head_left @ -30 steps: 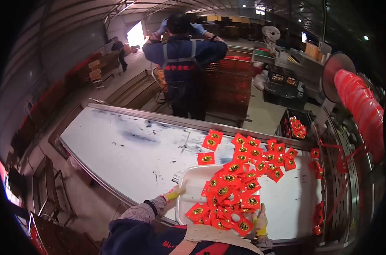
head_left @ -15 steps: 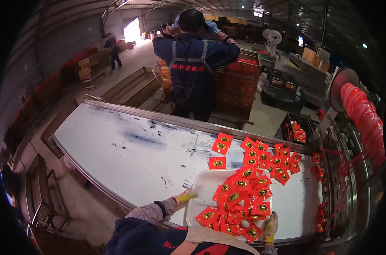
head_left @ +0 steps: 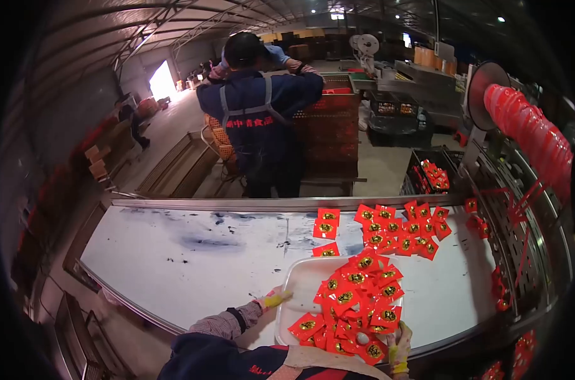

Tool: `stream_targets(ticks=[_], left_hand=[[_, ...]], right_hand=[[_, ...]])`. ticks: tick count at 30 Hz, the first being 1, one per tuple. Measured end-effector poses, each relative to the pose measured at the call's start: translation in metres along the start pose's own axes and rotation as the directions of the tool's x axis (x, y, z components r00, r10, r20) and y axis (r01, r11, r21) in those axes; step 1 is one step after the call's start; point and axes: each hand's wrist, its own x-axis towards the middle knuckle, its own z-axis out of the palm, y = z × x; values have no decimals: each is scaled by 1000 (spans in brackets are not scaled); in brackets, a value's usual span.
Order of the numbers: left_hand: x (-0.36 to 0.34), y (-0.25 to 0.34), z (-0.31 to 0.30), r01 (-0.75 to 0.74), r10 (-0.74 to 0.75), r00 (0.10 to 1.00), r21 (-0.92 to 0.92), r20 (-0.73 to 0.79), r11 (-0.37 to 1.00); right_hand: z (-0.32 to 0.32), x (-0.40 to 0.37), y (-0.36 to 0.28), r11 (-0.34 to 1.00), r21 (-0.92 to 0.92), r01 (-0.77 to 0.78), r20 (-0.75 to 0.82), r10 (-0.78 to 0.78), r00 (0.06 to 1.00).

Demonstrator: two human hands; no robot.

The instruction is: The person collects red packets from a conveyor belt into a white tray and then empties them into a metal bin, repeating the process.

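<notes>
Left hand: my gloved left hand (head_left: 273, 297) is closing on the left rim of the tray (head_left: 295, 282), thumb on top and fingers curled over the edge.
Right hand: my right hand (head_left: 398, 347) is sitting at the tray's near right corner with its fingers pointing up. The heap is hiding part of it, so I cannot tell whether it is clamping the rim or only pressing against it.
Tray: it is lying flat between my two hands, touching both, its far end reaching away from my fingertips.
Packets (head_left: 354, 297): the red packets are piling up just inside my right hand and crowding that side, while the part nearest my left hand is showing bare.
Doing it well: I am judging that the load is sitting heavier toward my right hand, so I am wanting an even grip on both sides and a level tray, with no jerk, or the top packets could be sliding over the low rim.
Table (head_left: 186, 266): it is spreading out beyond my left hand, smudged with dark marks.
Loose packets (head_left: 398, 231): they are lying past the tray's far end, ahead of my right hand.
Crate (head_left: 430, 174): it is standing farther off beyond my right hand, holding more red packets.
Person (head_left: 259, 107): someone is standing well beyond the table, back turned, arms raised.
</notes>
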Motion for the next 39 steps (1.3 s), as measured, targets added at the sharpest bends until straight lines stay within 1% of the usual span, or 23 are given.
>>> stream_targets(ticks=[2,5,8,12,14,15,17,18,20,21,22,23,24,26,28,29,30,32,33,35,36,38,39], left_hand=[[-11,6,-9,-22,19,999,-93,-33,995],[-22,0,-16,-5,-5,995,-95,-101,996],[-33,15,-13,39,-40,992,-10,-124,999],[-48,13,-33,109,-94,978,75,-188,991],[-58,9,-44,30,-14,978,77,-207,997],[-65,13,-48,39,-18,977,94,-213,995],[-77,19,-46,90,-94,949,-28,-300,996],[-81,17,-50,99,-99,948,-15,-303,995],[-92,14,-58,145,-124,934,38,-336,989],[-102,15,-58,118,-93,931,49,-352,992],[-108,14,-61,129,-100,928,57,-359,990],[-114,13,-64,166,-135,917,52,-374,985],[-120,11,-67,202,-169,905,46,-390,978],[-132,4,-74,235,-187,892,70,-413,969],[-145,11,-72,276,-207,872,96,-443,956],[-154,19,-66,256,-212,869,40,-447,966],[-160,19,-65,263,-218,864,38,-453,964],[-170,21,-66,356,-288,820,46,-494,933],[-174,16,-69,363,-294,814,44,-501,931],[-181,-5,-77,322,-222,825,108,-520,941],[-182,-1,-74,325,-225,822,107,-523,940],[-190,16,-61,306,-295,799,-68,-524,950],[-193,16,-59,309,-298,796,-70,-526,949]], right_hand=[[1,7,-13,999,-17,-31,27,31,999],[7,9,-20,1000,15,-1,39,0,999],[9,14,-5,998,60,35,42,-38,998],[16,13,-20,995,86,60,60,-65,996],[20,9,-31,995,60,75,88,-80,993],[22,7,-34,995,78,66,90,-73,993],[19,-1,-39,998,52,31,182,-40,983],[19,-5,-43,998,64,21,184,-32,982],[17,-13,-55,991,119,58,197,-81,977],[12,-13,-62,996,73,56,255,-73,964],[4,-16,-78,995,83,48,263,-69,962],[-5,-21,-98,978,-109,177,255,-144,956],[-13,-22,-107,957,-138,255,253,-215,943],[-18,-20,-117,928,-77,364,270,-332,904],[-16,-15,-122,902,-1,432,317,-410,856],[-13,-13,-124,886,38,462,342,-446,827],[-9,-11,-128,869,73,490,360,-481,799],[-2,-7,-136,833,144,535,391,-544,742],[2,-4,-140,817,179,548,407,-569,715],[8,2,-147,786,243,568,426,-613,666],[11,5,-149,775,264,574,433,-627,647],[17,9,-154,753,301,585,439,-654,616],[18,10,-155,748,314,585,445,-660,605]])
